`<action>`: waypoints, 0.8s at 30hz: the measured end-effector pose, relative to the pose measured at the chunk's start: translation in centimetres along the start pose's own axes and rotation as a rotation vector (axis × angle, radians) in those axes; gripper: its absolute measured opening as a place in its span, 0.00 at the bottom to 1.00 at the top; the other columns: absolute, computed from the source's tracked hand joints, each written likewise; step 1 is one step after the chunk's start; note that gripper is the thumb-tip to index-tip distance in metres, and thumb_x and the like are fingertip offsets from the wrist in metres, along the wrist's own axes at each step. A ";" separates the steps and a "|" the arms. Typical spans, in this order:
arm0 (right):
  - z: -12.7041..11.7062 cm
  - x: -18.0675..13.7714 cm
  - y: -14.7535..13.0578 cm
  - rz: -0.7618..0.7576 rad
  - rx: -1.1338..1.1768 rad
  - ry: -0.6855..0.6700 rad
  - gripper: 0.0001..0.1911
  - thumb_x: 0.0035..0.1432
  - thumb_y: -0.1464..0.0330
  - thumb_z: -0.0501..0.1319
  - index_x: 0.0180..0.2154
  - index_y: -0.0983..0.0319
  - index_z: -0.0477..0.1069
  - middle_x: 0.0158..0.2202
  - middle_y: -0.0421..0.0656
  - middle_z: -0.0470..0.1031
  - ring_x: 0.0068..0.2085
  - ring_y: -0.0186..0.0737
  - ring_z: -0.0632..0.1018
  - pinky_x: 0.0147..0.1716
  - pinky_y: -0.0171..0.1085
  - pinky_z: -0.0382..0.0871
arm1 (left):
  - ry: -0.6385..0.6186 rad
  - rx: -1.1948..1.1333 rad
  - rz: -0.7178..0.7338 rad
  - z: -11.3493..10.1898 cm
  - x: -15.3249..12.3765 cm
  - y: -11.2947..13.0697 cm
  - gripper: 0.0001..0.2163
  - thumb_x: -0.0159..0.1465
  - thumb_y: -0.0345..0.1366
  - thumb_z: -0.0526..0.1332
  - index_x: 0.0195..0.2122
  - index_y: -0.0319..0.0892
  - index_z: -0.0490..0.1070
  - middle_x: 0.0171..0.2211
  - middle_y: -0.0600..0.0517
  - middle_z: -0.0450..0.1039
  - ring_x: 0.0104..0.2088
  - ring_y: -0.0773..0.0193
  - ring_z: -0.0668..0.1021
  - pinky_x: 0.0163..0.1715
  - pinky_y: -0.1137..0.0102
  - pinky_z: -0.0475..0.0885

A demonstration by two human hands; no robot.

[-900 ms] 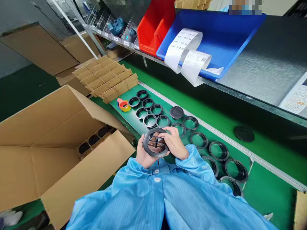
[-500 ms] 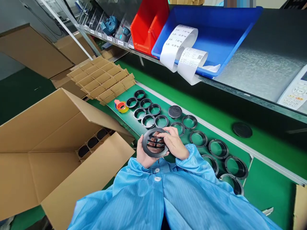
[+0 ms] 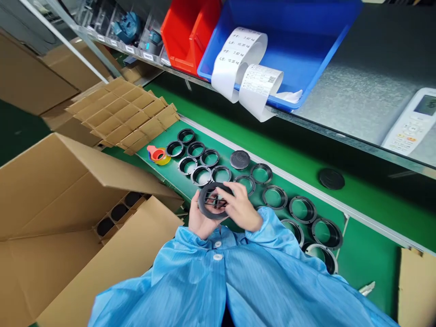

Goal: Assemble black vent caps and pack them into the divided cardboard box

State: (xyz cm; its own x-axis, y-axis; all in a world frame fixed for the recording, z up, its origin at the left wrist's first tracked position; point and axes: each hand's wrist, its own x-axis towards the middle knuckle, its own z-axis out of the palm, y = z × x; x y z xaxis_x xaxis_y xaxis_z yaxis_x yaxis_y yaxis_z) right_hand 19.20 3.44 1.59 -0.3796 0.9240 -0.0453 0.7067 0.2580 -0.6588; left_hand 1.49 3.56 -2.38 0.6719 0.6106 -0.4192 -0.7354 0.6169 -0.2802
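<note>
My left hand (image 3: 198, 220) is closed around the lower left of a round black vent (image 3: 203, 205), a ring with slats across its opening. My right hand (image 3: 242, 210) is on the vent's right side, fingers bent over the rim and touching the slats. The right thumb is mostly hidden. Just beyond my hands, several black rings (image 3: 201, 175) stand on the green mat (image 3: 361, 259), spread in rows from upper left to lower right. A black round cap (image 3: 240, 160) lies among them.
An open carton (image 3: 136, 254) holding black round parts is at left, with a cardboard divider grid (image 3: 119, 111) behind it. Tape rolls (image 3: 158, 156) sit by the rings. A shelf overhead carries a red bin (image 3: 184, 41) and blue tray (image 3: 293, 54). A knife (image 3: 367, 288) lies lower right.
The view has shifted, so the bench appears further left. My right fingers reach further over the vent's opening, and its slats, parallel before, now look crossed. Both hands still hold the vent.
</note>
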 end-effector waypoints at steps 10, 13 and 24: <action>0.5 0.6 5.3 0.230 0.105 -0.376 0.69 0.40 0.45 0.73 0.72 0.59 0.39 0.71 0.57 0.42 0.70 0.59 0.49 0.66 0.55 0.53 | 0.224 0.204 -0.182 -1.2 4.5 -0.8 0.21 0.71 0.50 0.52 0.54 0.43 0.74 0.51 0.45 0.78 0.55 0.53 0.77 0.61 0.56 0.67; -0.9 1.5 9.4 0.386 -0.022 -0.195 0.68 0.37 0.47 0.74 0.72 0.59 0.42 0.67 0.55 0.49 0.67 0.59 0.55 0.66 0.55 0.53 | 0.279 0.422 -0.198 -1.1 5.8 -0.8 0.26 0.67 0.59 0.53 0.59 0.51 0.69 0.60 0.46 0.70 0.61 0.48 0.70 0.61 0.47 0.65; -2.4 0.1 21.3 0.673 -0.581 0.040 0.62 0.43 0.43 0.69 0.70 0.65 0.50 0.66 0.63 0.51 0.65 0.69 0.59 0.64 0.61 0.50 | -0.099 1.745 0.275 -7.4 13.0 -2.9 0.24 0.55 0.50 0.71 0.51 0.47 0.78 0.56 0.40 0.74 0.64 0.36 0.65 0.66 0.46 0.24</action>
State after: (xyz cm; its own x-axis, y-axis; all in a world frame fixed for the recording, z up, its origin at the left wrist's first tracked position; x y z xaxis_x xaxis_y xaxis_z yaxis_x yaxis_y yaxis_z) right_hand 35.64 9.71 -10.60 0.2392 0.9377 -0.2519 0.9678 -0.2512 -0.0162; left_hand 11.70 6.09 -13.44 0.6074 0.7621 -0.2242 0.0795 0.2224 0.9717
